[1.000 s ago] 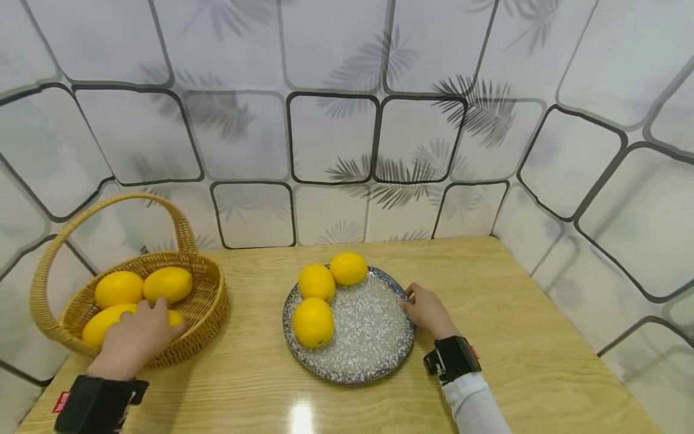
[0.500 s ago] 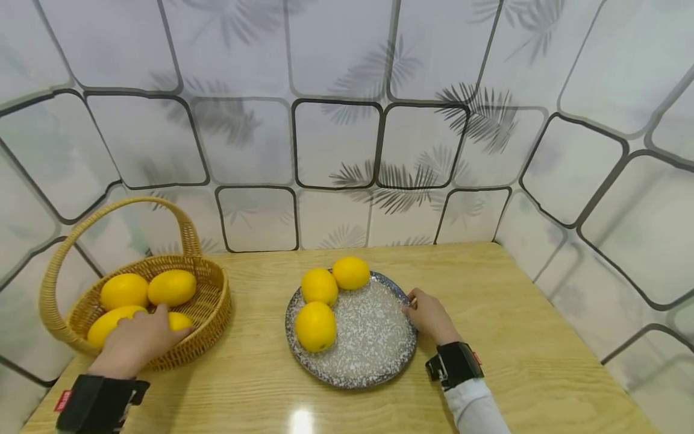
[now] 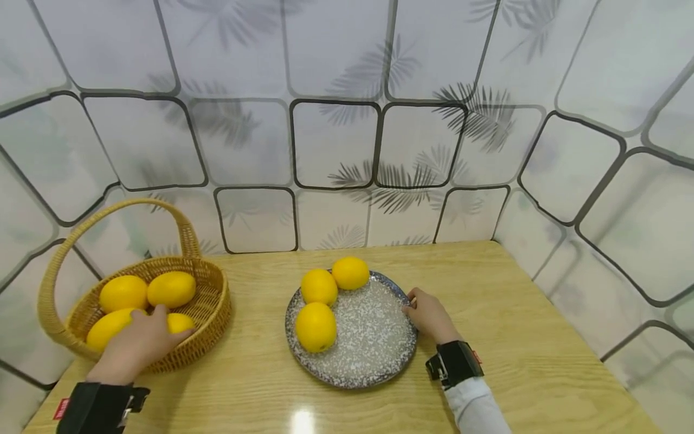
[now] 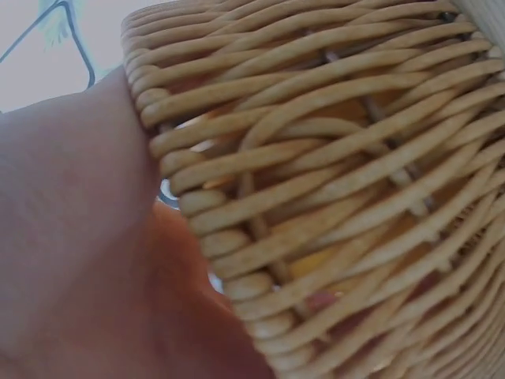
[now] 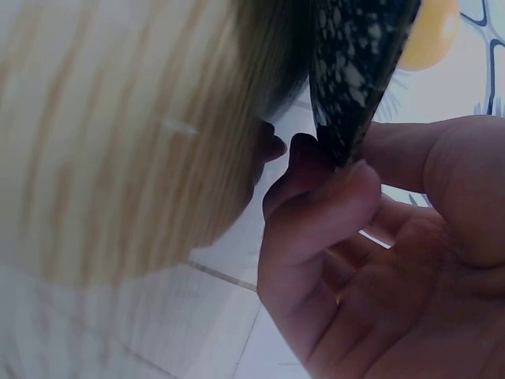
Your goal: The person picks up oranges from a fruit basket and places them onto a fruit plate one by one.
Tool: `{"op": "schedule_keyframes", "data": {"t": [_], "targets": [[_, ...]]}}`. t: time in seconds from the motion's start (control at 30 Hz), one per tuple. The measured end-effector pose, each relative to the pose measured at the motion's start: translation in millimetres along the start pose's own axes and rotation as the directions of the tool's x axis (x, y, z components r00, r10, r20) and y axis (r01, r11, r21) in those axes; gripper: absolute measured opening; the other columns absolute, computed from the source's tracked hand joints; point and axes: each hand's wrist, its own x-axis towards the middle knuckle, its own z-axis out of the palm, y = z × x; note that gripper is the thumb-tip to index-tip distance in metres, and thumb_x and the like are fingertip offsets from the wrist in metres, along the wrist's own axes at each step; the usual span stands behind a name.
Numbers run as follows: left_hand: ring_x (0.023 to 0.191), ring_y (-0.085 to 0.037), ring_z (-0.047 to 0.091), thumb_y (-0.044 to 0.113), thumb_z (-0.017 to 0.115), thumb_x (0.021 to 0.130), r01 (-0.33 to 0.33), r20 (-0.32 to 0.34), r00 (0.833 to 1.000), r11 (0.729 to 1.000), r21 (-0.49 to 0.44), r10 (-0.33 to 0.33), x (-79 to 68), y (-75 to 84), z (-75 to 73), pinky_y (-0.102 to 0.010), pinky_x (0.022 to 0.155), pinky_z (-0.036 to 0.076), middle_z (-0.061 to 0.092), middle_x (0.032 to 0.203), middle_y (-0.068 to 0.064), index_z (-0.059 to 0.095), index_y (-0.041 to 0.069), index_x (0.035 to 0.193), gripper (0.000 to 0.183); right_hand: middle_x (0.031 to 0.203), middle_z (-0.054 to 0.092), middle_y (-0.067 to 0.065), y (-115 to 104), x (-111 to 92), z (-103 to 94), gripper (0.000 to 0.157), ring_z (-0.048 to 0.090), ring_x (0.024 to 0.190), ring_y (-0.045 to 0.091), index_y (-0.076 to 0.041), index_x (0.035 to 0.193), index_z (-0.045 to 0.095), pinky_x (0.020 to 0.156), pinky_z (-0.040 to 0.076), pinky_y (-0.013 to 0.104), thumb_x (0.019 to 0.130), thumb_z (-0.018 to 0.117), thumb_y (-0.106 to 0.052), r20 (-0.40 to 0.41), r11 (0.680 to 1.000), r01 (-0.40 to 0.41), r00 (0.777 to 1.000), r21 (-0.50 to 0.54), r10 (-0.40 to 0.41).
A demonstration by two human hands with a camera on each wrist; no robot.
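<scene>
My left hand (image 3: 140, 340) reaches over the near rim of a wicker basket (image 3: 214, 322) and grips a yellow orange (image 3: 179, 323), which it partly covers. Its fingertips are hidden in the head view; the left wrist view shows mostly the basket's woven side (image 4: 339, 150) and the base of the hand. At the right edge of a speckled grey plate (image 3: 374, 337), my right hand (image 3: 431, 316) pinches the dark rim (image 5: 355, 79) between thumb and fingers. Three oranges sit along the plate's left and back side, the nearest orange (image 3: 316, 327) being the largest in view.
More oranges lie in the basket, among them a back orange (image 3: 171, 289) and a left orange (image 3: 111, 328). A tall handle (image 3: 116, 205) arches over it. The wooden table (image 3: 260, 374) meets patterned walls (image 3: 336, 144) at the back and right.
The head view has shifted slightly. My left hand stays over the orange in the basket, nearly unmoved, and my right hand keeps its hold on the plate.
</scene>
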Motion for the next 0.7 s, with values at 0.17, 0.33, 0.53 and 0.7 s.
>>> {"op": "schedule_keyframes", "data": {"t": [0.17,0.33,0.53,0.7], "targets": [[0.091,-0.062,0.059,0.056,0.06,0.097,-0.016,-0.028,0.999,1.0,-0.016,0.015,1.8,-2.1,3.1,-0.056,0.068,0.057,0.033,0.115,-0.062,0.036,-0.027,0.131,0.093,0.092,0.068,0.017,-0.5,0.0,-0.3,0.023,0.058,0.069,0.021,0.003,0.116,0.058,0.057,0.045,0.031,0.1,0.063,-0.012,0.0,1.0,0.009,1.0,-0.002,-0.009],[0.085,-0.053,0.061,0.052,0.061,0.098,-0.013,-0.023,1.0,0.999,-0.031,0.012,0.8,-0.9,3.1,-0.051,0.066,0.056,0.033,0.114,-0.06,0.036,-0.028,0.13,0.09,0.093,0.068,0.017,-0.4,-0.2,0.6,0.023,0.058,0.068,0.02,0.003,0.117,0.058,0.056,0.046,0.03,0.1,0.062,-0.012,0.006,1.0,0.007,1.0,0.007,-0.007],[0.066,-0.034,0.058,0.052,0.06,0.098,-0.043,-0.071,0.997,0.999,-0.029,0.041,-2.1,-0.9,6.5,-0.039,0.055,0.052,0.037,0.103,-0.052,0.038,-0.027,0.125,0.086,0.095,0.069,0.018,-0.2,0.9,-0.2,0.022,0.059,0.072,0.021,0.003,0.116,0.058,0.058,0.046,0.031,0.1,0.062,-0.012,0.007,1.0,0.008,1.0,0.0,-0.008],[0.059,-0.028,0.055,0.051,0.06,0.099,-0.058,-0.115,0.992,0.998,-0.004,0.057,-4.6,0.2,7.9,-0.035,0.05,0.048,0.039,0.098,-0.049,0.04,-0.027,0.12,0.082,0.094,0.069,0.018,-1.4,-0.4,-1.1,0.022,0.06,0.073,0.021,0.003,0.115,0.058,0.06,0.046,0.031,0.1,0.062,-0.011,-0.002,1.0,0.022,1.0,-0.005,-0.022]]}}
